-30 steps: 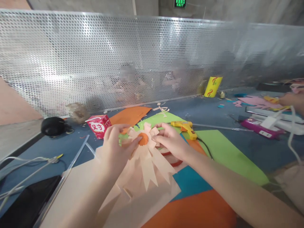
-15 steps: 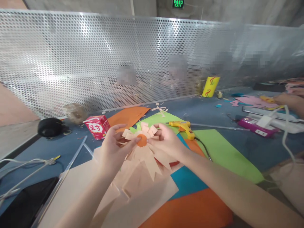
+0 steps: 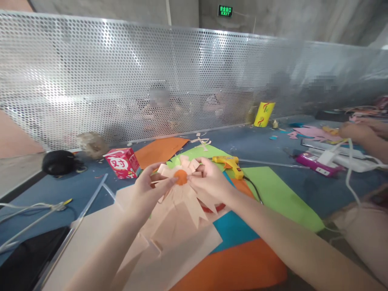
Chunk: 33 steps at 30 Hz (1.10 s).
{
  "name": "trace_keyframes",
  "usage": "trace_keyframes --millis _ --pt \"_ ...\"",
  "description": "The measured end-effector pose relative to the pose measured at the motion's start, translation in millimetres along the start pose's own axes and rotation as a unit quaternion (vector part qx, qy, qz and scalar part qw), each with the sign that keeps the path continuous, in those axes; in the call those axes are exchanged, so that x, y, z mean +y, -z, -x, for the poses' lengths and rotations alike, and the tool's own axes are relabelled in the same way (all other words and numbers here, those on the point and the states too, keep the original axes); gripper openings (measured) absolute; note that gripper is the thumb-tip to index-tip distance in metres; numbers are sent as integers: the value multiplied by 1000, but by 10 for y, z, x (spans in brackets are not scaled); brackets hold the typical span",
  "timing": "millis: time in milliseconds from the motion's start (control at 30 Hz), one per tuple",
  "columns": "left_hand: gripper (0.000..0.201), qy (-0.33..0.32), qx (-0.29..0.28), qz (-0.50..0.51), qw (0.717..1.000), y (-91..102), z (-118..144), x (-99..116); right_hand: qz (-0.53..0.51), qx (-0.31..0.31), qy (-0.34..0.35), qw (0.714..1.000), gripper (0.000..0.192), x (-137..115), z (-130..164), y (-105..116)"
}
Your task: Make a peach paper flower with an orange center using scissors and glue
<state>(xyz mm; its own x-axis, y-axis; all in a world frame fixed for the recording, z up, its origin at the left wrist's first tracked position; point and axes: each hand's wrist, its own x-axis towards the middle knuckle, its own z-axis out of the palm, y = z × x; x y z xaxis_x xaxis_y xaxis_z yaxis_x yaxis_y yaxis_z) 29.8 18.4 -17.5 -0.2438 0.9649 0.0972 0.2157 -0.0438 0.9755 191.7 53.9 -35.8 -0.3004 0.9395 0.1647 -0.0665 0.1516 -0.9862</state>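
Between my hands is a cream paper flower [image 3: 188,202] with an orange round centre [image 3: 181,177], looped petals above and notched strips hanging below. My left hand [image 3: 153,182] pinches its left side, the thumb at the edge of the orange centre. On the right side my right hand [image 3: 207,178] grips it, thumb and fingers closed near the petals. Under the flower lie pale paper sheets [image 3: 194,242], and part of a red curved piece [image 3: 214,208] shows behind the strips. A yellow glue gun [image 3: 229,163] rests just beyond my right hand.
Orange, blue and green sheets [image 3: 273,194] spread over the blue table. A pink box [image 3: 123,162], a black round object [image 3: 59,162] and clear glue sticks [image 3: 93,196] lie left. At right are a purple power strip [image 3: 318,163], a yellow roll [image 3: 264,114] and another person's hand [image 3: 353,131].
The view has shifted slightly, so things on the table sit a little further left. Both hands keep their grip on the flower, nearly unmoved.
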Motion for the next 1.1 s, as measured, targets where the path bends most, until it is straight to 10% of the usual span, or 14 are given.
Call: trace_keyframes --millis 700,967,1100 --pt "48 63 -85 155 982 62 -112 -146 -143 -48 -77 986 22 -69 3 36" --pt "43 17 -88 48 995 106 -166 -224 -160 -73 -89 980 29 70 -68 53" --pt "59 -111 17 -54 992 76 -156 -242 -124 -61 -102 985 27 87 -73 62"
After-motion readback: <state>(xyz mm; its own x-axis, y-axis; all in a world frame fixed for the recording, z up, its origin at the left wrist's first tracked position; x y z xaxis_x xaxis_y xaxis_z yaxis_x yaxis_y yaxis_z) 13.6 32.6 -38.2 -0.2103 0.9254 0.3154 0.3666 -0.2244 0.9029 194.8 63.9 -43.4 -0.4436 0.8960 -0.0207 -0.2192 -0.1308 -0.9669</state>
